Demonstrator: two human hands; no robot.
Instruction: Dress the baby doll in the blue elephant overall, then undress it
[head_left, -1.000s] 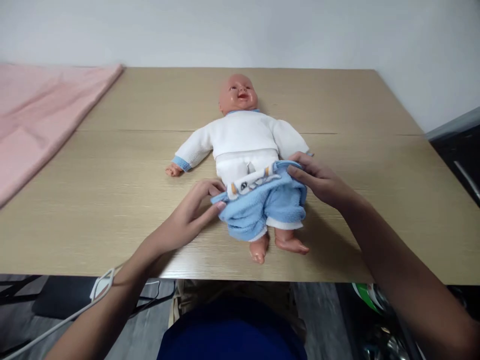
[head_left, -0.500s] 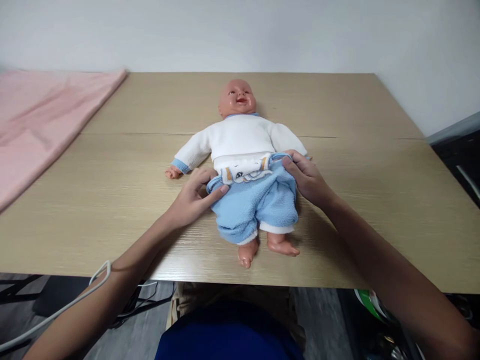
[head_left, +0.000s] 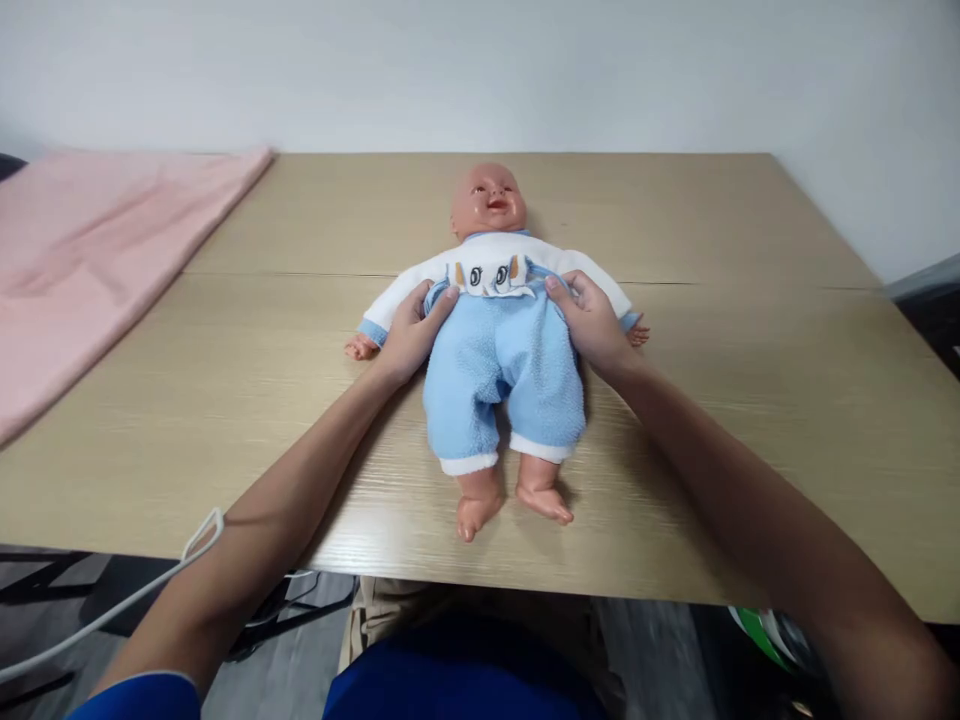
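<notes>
A bald baby doll [head_left: 489, 202] lies on its back on the wooden table, head toward the wall and bare feet toward me. It wears a white top with blue cuffs and blue fleece overalls [head_left: 504, 350] with white leg hems. The overalls' bib, with two printed eyes [head_left: 489, 277], is across the doll's chest. My left hand [head_left: 420, 325] is closed on the overalls' upper edge at one side. On the opposite side, my right hand [head_left: 596, 318] pinches the same edge. Both thumbs lie on top of the fabric.
A pink cloth [head_left: 112, 270] covers the left part of the table [head_left: 750, 400]. A white cable [head_left: 112, 615] runs by my left forearm. Below the table's front edge at right is a green and white round object [head_left: 765, 638].
Both hands have pulled the overalls up from the doll's waist to its chest. The legs have straightened, the printed eyes now show fully, and the view has shifted slightly.
</notes>
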